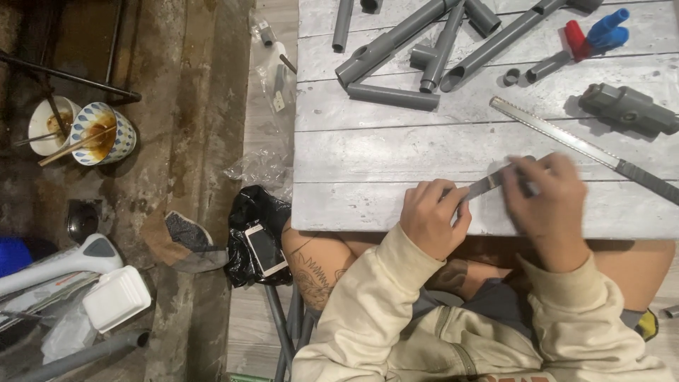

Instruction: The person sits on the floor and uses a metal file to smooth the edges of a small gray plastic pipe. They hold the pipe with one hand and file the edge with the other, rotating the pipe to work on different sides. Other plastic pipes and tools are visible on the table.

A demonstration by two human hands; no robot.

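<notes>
My left hand (433,216) grips one end of a short grey pipe piece (485,185) at the near edge of the white plank table (368,148). My right hand (546,205) is closed over the other end of the same piece and is blurred, so what else it holds is unclear. Both hands wear cream sleeves. A long saw (566,140) with a dark ribbed handle lies just beyond my right hand.
Several grey pipes and fittings (396,53) lie at the table's far side, with red and blue pieces (598,34) and a dark grey tool (628,107). On the floor at left stand two bowls with chopsticks (85,131), a phone on a black bag (265,247) and a white box (117,297).
</notes>
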